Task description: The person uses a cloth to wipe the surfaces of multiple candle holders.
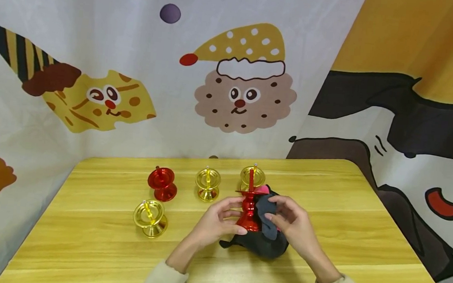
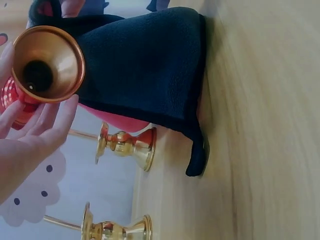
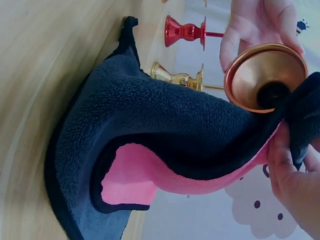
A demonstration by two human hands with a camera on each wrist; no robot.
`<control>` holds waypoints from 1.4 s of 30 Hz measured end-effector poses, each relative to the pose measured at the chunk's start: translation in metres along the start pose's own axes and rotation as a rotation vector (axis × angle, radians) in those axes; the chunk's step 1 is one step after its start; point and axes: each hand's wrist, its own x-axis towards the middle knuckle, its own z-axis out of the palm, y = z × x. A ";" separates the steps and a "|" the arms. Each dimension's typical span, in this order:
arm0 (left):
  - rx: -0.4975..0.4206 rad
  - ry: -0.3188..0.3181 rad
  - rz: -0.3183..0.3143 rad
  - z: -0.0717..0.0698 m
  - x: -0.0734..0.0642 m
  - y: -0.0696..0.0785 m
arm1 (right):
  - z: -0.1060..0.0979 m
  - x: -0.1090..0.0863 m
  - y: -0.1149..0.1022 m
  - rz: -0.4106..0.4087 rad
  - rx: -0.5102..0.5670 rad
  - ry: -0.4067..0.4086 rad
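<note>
A shiny red candle holder (image 1: 248, 215) with a thin upright spike is held in my left hand (image 1: 224, 215), fingers and thumb on either side of its stem and base. Its hollow coppery underside (image 2: 60, 60) faces the left wrist camera. My right hand (image 1: 294, 224) pinches a bunched part of a dark grey cloth (image 1: 269, 212) against the holder's right side. The rest of the cloth (image 3: 130, 100), fleecy with black edging and a pink face (image 3: 132, 175), drapes down onto the table below both hands.
On the wooden table (image 1: 91, 255) stand another red candle holder (image 1: 162, 183) and gold ones: one at front left (image 1: 151, 218), one in the middle (image 1: 208, 184), one behind the held holder (image 1: 252, 175). A printed curtain (image 1: 120, 15) hangs behind the table's back edge.
</note>
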 end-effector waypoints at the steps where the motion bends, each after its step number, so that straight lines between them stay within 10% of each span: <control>1: -0.004 0.004 0.005 0.000 0.000 0.000 | 0.000 0.000 0.000 -0.003 -0.004 -0.012; 11: -0.040 -0.005 0.017 -0.001 -0.005 -0.002 | -0.014 -0.002 0.006 -0.088 0.043 -0.254; 17: -0.010 0.009 0.013 0.005 -0.005 -0.001 | -0.009 -0.002 0.009 -0.060 0.029 -0.168; 27: 0.621 0.244 0.116 0.032 -0.002 0.000 | 0.015 0.001 -0.007 -0.186 -0.293 -0.045; 30: 0.552 0.197 0.091 0.028 -0.003 0.001 | 0.016 0.002 -0.005 -0.228 -0.321 -0.043; 37: 0.047 0.007 -0.014 0.008 -0.008 0.009 | 0.001 0.002 0.010 -0.155 -0.045 -0.074; 42: 0.251 0.058 0.037 0.015 -0.009 0.011 | 0.003 0.002 0.007 -0.142 -0.069 -0.063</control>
